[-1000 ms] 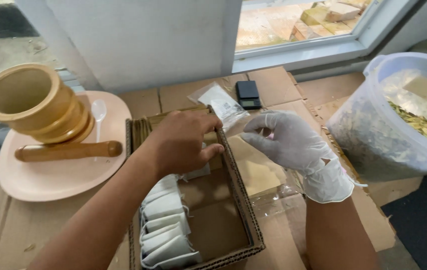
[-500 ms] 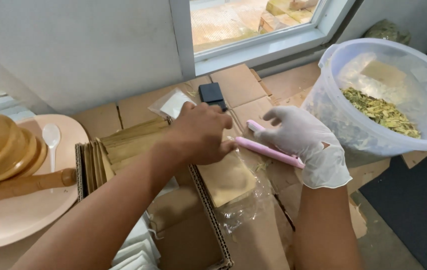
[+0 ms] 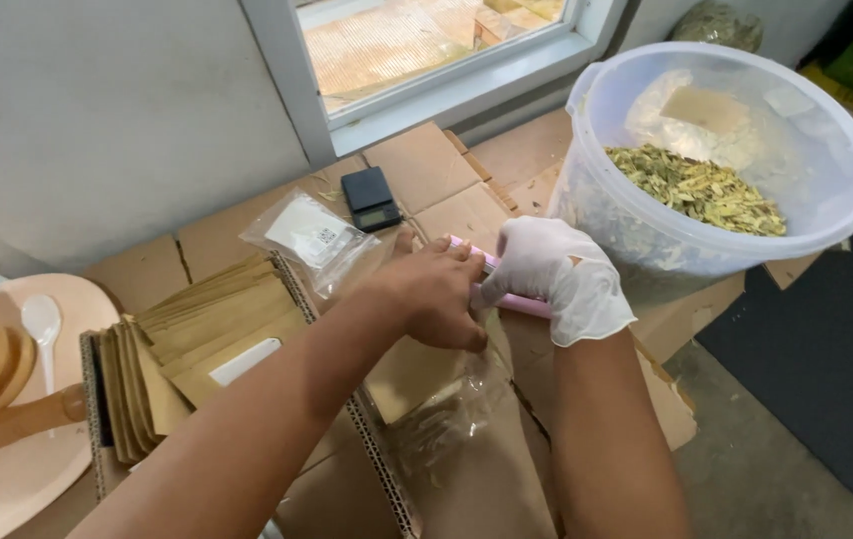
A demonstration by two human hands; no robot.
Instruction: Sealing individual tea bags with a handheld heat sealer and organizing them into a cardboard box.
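Observation:
My bare left hand (image 3: pixel 436 294) and my white-gloved right hand (image 3: pixel 556 274) meet over flattened cardboard. Both grip a slim pink bar-shaped tool (image 3: pixel 521 302) that lies across the top of a brown paper pouch (image 3: pixel 416 374) with a clear front. The pouch extends toward me below the hands; bits of dried leaf show through its clear part. A large translucent plastic tub (image 3: pixel 646 235) of dried yellow-green leaves (image 3: pixel 701 188) stands just right of my right hand.
A cardboard tray (image 3: pixel 366 449) holds stacked brown pouches (image 3: pixel 202 324). A clear packet (image 3: pixel 316 240) and a small black digital scale (image 3: pixel 370 198) lie behind it. At the left, a peach plate (image 3: pixel 7 479) carries a wooden mortar, pestle and white spoon (image 3: pixel 44 319). Window and wall behind.
The view has swung right and nearer. My hands left the tray and came together on the pink tool, which now lies pressed across the pouch top.

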